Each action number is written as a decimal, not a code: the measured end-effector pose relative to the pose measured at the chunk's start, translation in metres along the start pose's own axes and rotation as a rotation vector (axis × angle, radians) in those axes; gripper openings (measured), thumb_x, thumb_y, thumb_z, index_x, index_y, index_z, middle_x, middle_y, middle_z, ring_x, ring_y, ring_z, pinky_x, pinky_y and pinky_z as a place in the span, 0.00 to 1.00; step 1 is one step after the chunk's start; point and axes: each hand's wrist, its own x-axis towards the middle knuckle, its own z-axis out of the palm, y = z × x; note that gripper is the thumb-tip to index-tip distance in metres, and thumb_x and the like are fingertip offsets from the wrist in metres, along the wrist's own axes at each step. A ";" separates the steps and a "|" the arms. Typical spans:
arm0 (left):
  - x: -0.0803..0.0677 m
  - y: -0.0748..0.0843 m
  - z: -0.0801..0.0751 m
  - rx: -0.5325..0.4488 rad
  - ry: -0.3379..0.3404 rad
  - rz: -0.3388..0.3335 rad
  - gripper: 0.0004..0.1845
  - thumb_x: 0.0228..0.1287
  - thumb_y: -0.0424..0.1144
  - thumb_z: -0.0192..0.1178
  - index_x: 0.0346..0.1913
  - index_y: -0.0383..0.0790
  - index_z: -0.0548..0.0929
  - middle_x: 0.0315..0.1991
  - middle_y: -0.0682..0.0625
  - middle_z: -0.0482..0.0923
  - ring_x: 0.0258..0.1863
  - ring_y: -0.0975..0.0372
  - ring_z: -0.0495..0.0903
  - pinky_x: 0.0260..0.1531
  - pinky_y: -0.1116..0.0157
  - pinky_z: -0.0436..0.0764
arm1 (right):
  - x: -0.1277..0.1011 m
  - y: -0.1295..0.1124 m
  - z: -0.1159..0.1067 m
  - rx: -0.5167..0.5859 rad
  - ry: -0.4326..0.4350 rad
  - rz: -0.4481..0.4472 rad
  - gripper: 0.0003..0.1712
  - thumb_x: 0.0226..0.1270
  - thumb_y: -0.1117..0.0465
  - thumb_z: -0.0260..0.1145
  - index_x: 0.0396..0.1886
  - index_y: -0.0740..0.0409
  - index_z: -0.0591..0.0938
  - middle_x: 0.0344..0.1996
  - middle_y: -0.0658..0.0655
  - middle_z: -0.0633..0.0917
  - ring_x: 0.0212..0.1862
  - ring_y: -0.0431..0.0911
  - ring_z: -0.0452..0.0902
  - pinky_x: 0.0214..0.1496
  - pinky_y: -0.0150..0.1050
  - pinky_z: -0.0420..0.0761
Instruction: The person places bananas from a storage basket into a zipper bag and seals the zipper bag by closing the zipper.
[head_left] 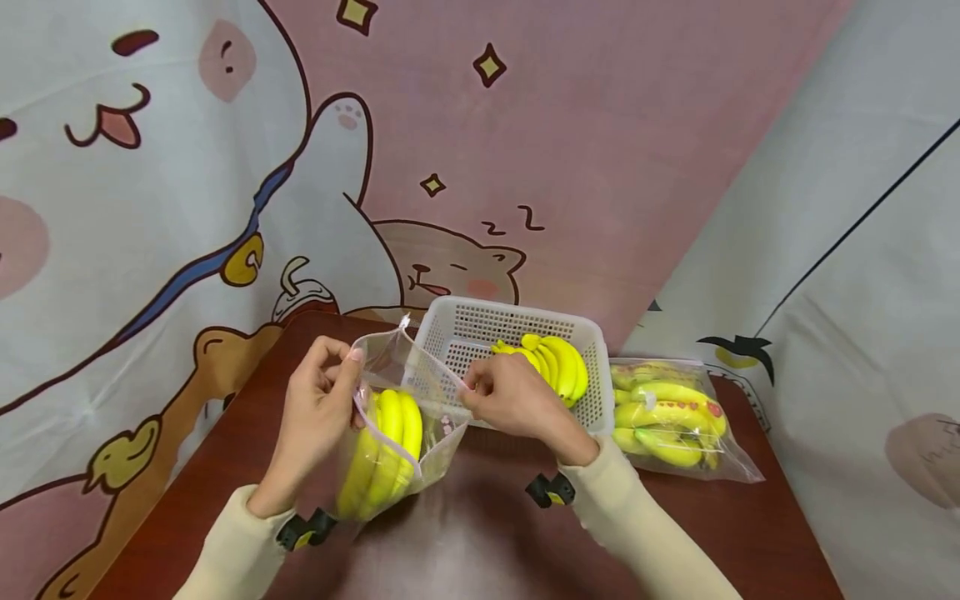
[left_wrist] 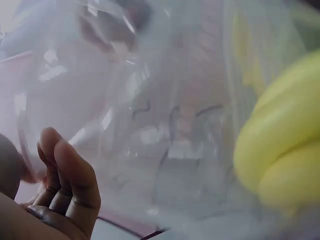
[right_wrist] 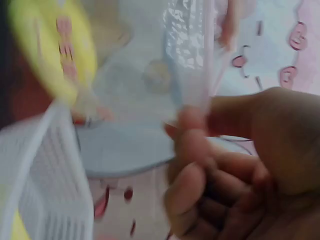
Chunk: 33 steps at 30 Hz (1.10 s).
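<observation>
Between my two hands hangs a clear zip bag (head_left: pixel 442 450) with its mouth spread wide. Inside it is a bunch of bananas (head_left: pixel 382 450), low in the bag. My left hand (head_left: pixel 318 400) pinches the left side of the pinkish zip rim, while my right hand (head_left: pixel 517 396) pinches the right side of it between thumb and fingers. In the left wrist view the bananas (left_wrist: pixel 280 145) show at the right behind clear film. The right wrist view has the bag's rim (right_wrist: pixel 207 65) running up from the thumb and fingertips (right_wrist: pixel 192 120).
Behind the bag a white plastic basket (head_left: pixel 603 367) holds another bunch of bananas (head_left: pixel 562 367). To its right lies a filled zip bag of bananas (head_left: pixel 675 417) on the brown table (head_left: pixel 750 517). A cartoon-printed cloth (head_left: pixel 585 167) hangs along the back.
</observation>
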 end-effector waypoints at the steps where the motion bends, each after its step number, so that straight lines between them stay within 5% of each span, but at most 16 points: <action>1: 0.000 0.002 -0.003 0.023 0.004 0.001 0.11 0.78 0.45 0.56 0.45 0.40 0.73 0.14 0.46 0.74 0.07 0.54 0.72 0.10 0.62 0.76 | 0.001 -0.001 0.000 0.036 0.012 -0.042 0.05 0.65 0.60 0.68 0.29 0.51 0.86 0.17 0.44 0.81 0.20 0.38 0.71 0.24 0.32 0.71; 5: -0.002 0.011 -0.013 0.140 0.030 0.011 0.10 0.76 0.46 0.60 0.45 0.44 0.73 0.11 0.49 0.71 0.05 0.55 0.69 0.07 0.64 0.70 | 0.006 -0.010 -0.005 0.124 0.075 -0.125 0.07 0.67 0.59 0.67 0.29 0.51 0.87 0.17 0.44 0.82 0.18 0.38 0.69 0.23 0.31 0.68; 14: 0.001 0.020 -0.036 0.442 0.223 0.081 0.09 0.74 0.41 0.61 0.38 0.43 0.73 0.08 0.54 0.70 0.05 0.67 0.66 0.06 0.69 0.62 | 0.009 -0.005 -0.014 0.116 0.124 -0.061 0.08 0.65 0.61 0.66 0.26 0.51 0.88 0.17 0.46 0.82 0.16 0.39 0.69 0.22 0.32 0.69; 18: 0.004 0.019 -0.039 0.464 0.101 0.051 0.08 0.74 0.42 0.61 0.41 0.42 0.73 0.13 0.51 0.73 0.08 0.64 0.68 0.09 0.67 0.66 | 0.013 -0.005 -0.005 0.149 0.089 -0.134 0.06 0.62 0.63 0.68 0.26 0.51 0.88 0.18 0.46 0.84 0.19 0.39 0.71 0.22 0.31 0.70; 24: 0.009 0.016 -0.028 0.492 -0.211 -0.161 0.17 0.72 0.42 0.61 0.56 0.39 0.70 0.22 0.49 0.75 0.18 0.60 0.73 0.18 0.65 0.73 | 0.021 0.002 0.016 0.162 0.080 -0.169 0.06 0.65 0.62 0.68 0.28 0.54 0.89 0.19 0.45 0.85 0.19 0.36 0.70 0.23 0.29 0.69; 27: 0.009 0.016 -0.029 0.490 -0.230 -0.223 0.17 0.71 0.40 0.58 0.57 0.38 0.70 0.23 0.48 0.77 0.16 0.59 0.73 0.17 0.64 0.73 | 0.022 0.005 0.018 0.170 0.079 -0.153 0.06 0.65 0.62 0.69 0.29 0.54 0.89 0.20 0.44 0.85 0.19 0.37 0.71 0.23 0.30 0.69; 33: 0.008 0.012 -0.039 0.483 -0.152 -0.267 0.12 0.74 0.42 0.54 0.51 0.37 0.74 0.24 0.44 0.83 0.12 0.56 0.76 0.13 0.60 0.77 | 0.025 0.010 0.012 0.145 0.020 -0.167 0.04 0.66 0.59 0.71 0.32 0.50 0.89 0.24 0.43 0.85 0.26 0.38 0.77 0.28 0.30 0.74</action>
